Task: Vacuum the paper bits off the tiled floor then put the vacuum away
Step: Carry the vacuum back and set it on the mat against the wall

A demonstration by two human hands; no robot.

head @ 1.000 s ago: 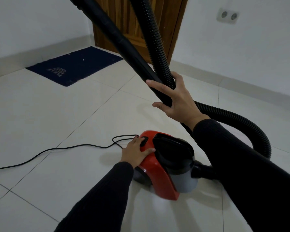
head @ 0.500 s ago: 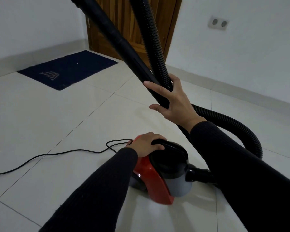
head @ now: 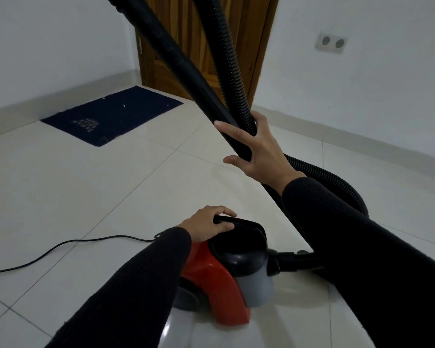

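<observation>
The right hand point(head: 259, 151) is curled round the rigid black plastic wand point(head: 186, 69) and the ribbed black hose point(head: 230, 64) together, thumb behind the hose, index and little finger sticking out straight. The left hand point(head: 206, 223) is down low, its fingers wrapped over the black carry handle point(head: 239, 222) on top of the vacuum.

Under everything, the glossy white tiled floor point(head: 86, 197) fills the view. The wand slants from the upper left down behind the right sleeve. The hose drops beside it, loops out to the right and comes back into the front of the red, grey and black canister vacuum cleaner point(head: 226, 275), which sits on the floor between the two black sleeves. A brown wooden door point(head: 246, 46) stands at the back. A dark blue doormat point(head: 113, 115) lies near it by the left wall, dotted with small white specks. A thin black power cord point(head: 60, 247) trails across the tiles to the left. A white double wall socket point(head: 332, 42) is on the right wall.
</observation>
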